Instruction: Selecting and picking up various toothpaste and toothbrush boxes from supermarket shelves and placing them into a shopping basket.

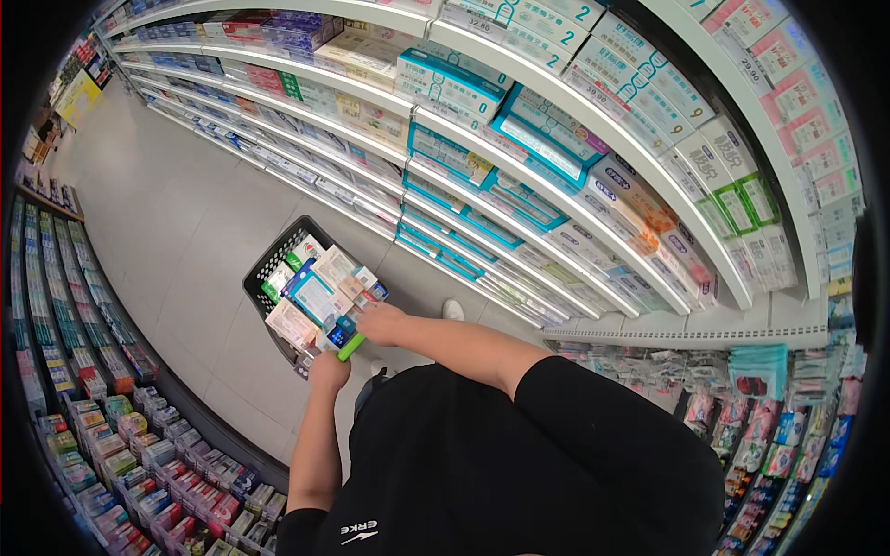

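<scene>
Before me stands a black perforated plastic shopping basket [259,267] with a green handle [351,347] on its near side. My left hand [329,370] is closed around the left end of this handle. At its other end is my right hand [381,324], curled over the handle close to the boxes; its fingertips are partly hidden. Cartons fill the basket, among them a blue-and-white box [311,295], a cream box [292,324] and another pale box [334,269]. Green-and-white packs [279,278] lie along the far left side. A small dark blue box [341,332] sits by the handle.
Shelves of boxed toothpaste [452,76] line the right side. Lower racks with small packs [167,472] curve along the left. Grey tiled floor [174,194] stretches between them. Hanging packs [758,372] are at the right rear. A white shoe [453,310] shows beyond my right forearm.
</scene>
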### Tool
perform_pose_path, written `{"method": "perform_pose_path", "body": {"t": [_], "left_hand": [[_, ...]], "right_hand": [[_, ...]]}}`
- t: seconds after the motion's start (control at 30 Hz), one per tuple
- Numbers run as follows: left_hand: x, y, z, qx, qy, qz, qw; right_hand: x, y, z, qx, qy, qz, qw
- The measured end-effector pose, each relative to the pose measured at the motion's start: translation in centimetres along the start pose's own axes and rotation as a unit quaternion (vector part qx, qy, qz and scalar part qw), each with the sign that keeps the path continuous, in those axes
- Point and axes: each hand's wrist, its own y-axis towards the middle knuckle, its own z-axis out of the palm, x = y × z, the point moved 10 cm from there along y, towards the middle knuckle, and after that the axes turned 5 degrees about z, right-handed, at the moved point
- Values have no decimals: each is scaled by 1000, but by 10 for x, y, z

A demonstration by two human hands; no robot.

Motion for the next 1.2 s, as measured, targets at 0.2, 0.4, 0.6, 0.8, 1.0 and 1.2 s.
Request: {"method": "perform_pose_path", "body": {"t": [0.2,0.4,0.6,0.8,1.0,1.2], "left_hand": [[-21,-18,25,-27,-9,-55,998],[-62,-43,44,-49,-21,-107,993],[-99,-63,67,-66,-28,-112,991],[-122,-75,102,-72,-47,-79,993],[-140,-95,119,-20,-74,-27,997],[-145,-113,141,-6,-73,11,997]], "right_hand": [[-19,-21,22,70,62,-71,993],[-38,-39,39,100,48,-139,984],[-64,-84,47,93,118,-166,975],[-139,-141,-79,-138,282,-147,938],[-234,-232,-278,-521,55,-47,851],[-262,-249,-359,-541,-161,112,818]]}}
